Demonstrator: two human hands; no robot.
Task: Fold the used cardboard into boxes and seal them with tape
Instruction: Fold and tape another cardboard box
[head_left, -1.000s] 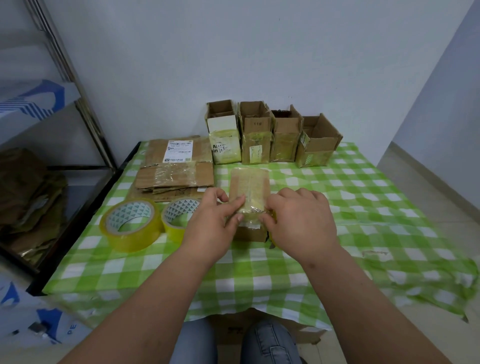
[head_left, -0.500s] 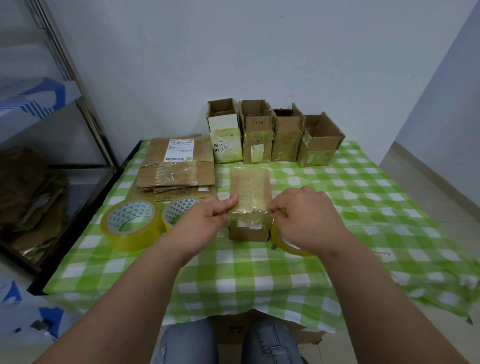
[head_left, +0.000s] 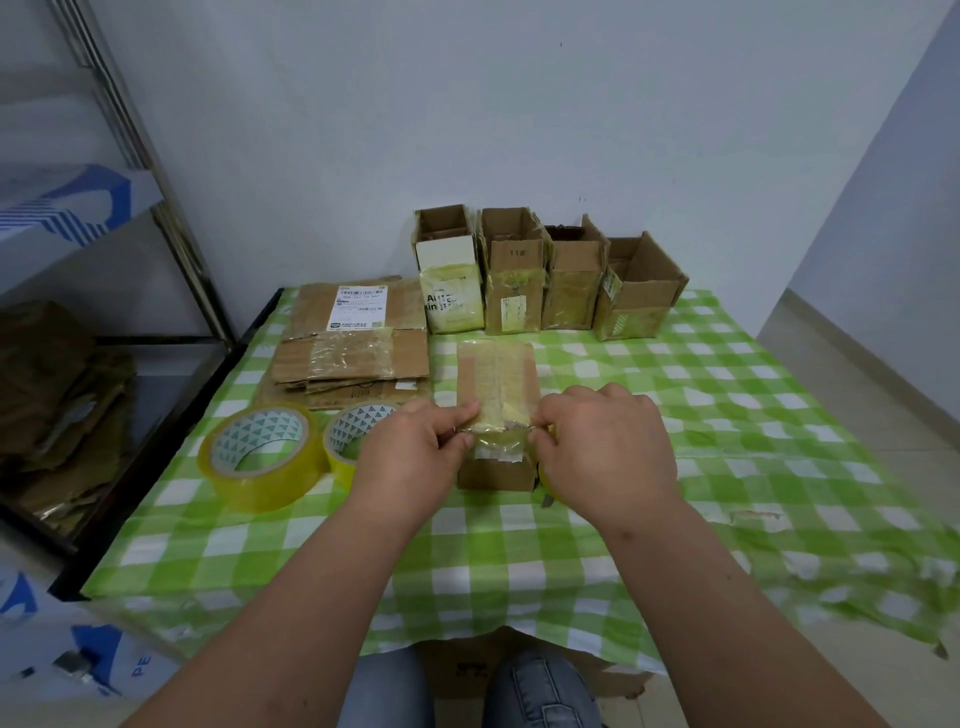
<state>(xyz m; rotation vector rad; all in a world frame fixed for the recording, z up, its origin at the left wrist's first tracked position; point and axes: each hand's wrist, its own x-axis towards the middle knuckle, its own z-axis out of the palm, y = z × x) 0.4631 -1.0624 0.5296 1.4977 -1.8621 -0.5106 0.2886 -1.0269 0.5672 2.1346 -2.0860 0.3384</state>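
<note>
Left hand (head_left: 415, 457) and right hand (head_left: 605, 452) pinch a strip of clear tape (head_left: 501, 434) stretched across the small cardboard box (head_left: 496, 410) between them. The right hand also grips a tape roll (head_left: 546, 480) beneath it.

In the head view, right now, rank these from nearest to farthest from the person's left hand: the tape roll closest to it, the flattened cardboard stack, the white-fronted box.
From the left hand:
1. Nearer tape roll, just left of it.
2. Flattened cardboard stack, behind it, far-left.
3. White-fronted box, back row by the wall.

A makeshift packing corner — checked cloth (head_left: 727, 395) over a counter, metal shelf (head_left: 171, 249) of flattened cardboard (head_left: 57, 384), bare wall (head_left: 519, 104), tape rolls (head_left: 260, 457).
</note>
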